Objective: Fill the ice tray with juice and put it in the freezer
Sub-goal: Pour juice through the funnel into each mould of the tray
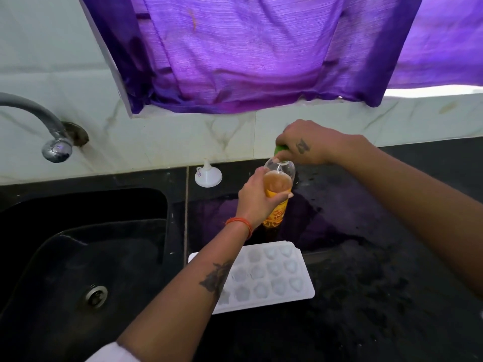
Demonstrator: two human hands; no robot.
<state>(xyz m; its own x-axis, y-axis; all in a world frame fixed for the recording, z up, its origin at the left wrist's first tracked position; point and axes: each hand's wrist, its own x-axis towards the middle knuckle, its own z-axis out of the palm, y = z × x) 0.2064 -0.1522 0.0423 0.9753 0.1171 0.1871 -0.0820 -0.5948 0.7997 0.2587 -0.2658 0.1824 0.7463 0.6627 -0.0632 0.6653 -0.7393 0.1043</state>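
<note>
A clear plastic juice bottle (280,178) with orange juice and a yellow label stands upright on the black counter. My left hand (257,202) is wrapped around its middle. My right hand (304,143) is closed over the green cap (280,150) at the bottle's top. A white ice tray (264,276) with heart-shaped cells lies flat on the counter in front of the bottle, partly hidden under my left forearm. Its cells look empty.
A black sink (86,257) with a metal drain lies to the left, under a chrome tap (52,142). A white funnel (208,176) stands upside down by the tiled wall. A purple curtain (248,53) hangs above. The black counter (379,270) extends to the right.
</note>
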